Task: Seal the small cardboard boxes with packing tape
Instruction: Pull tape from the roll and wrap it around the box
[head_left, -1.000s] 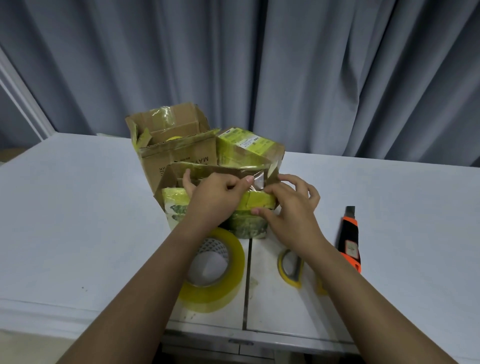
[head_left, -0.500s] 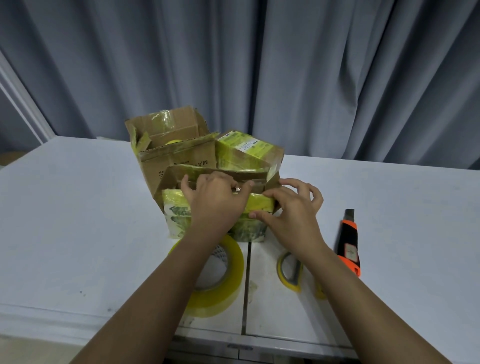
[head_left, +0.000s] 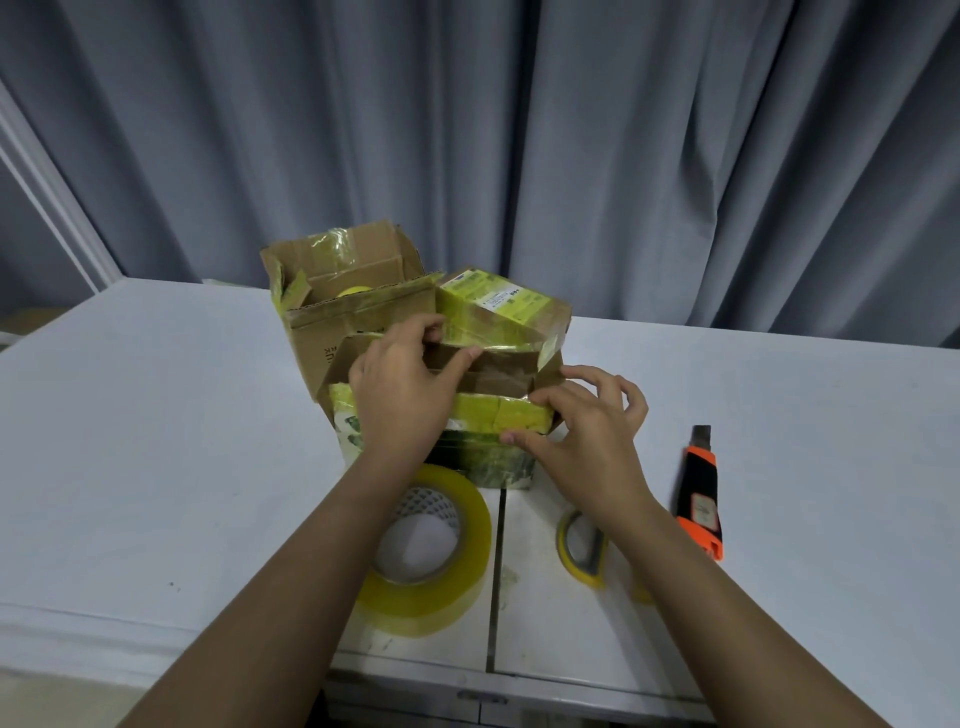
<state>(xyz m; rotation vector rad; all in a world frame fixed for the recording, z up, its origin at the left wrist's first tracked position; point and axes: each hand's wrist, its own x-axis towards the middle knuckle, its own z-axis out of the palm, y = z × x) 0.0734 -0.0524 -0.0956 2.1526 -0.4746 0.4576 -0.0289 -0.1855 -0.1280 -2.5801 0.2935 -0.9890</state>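
A small cardboard box (head_left: 493, 447), wrapped in yellowish tape with a green print on its front, stands near the table's middle with its brown flaps up. My left hand (head_left: 402, 395) lies over its top left and pinches the rear flap (head_left: 498, 364) between thumb and fingers. My right hand (head_left: 584, 434) holds the box's front right corner, thumb on the front face and fingers on the top edge. A big roll of yellowish packing tape (head_left: 431, 551) lies flat just in front of the box, partly under my left forearm.
Behind stand an open brown carton (head_left: 353, 312) and a taped yellow box (head_left: 498, 312). An orange utility knife (head_left: 701, 493) lies to the right. A thin, nearly spent tape ring (head_left: 582, 551) rests by my right wrist. A seam (head_left: 496, 566) splits the white table; grey curtains hang behind.
My left hand has slid back and up from the box's front edge to the rear flap and now pinches it. My right hand stays at the front right corner.
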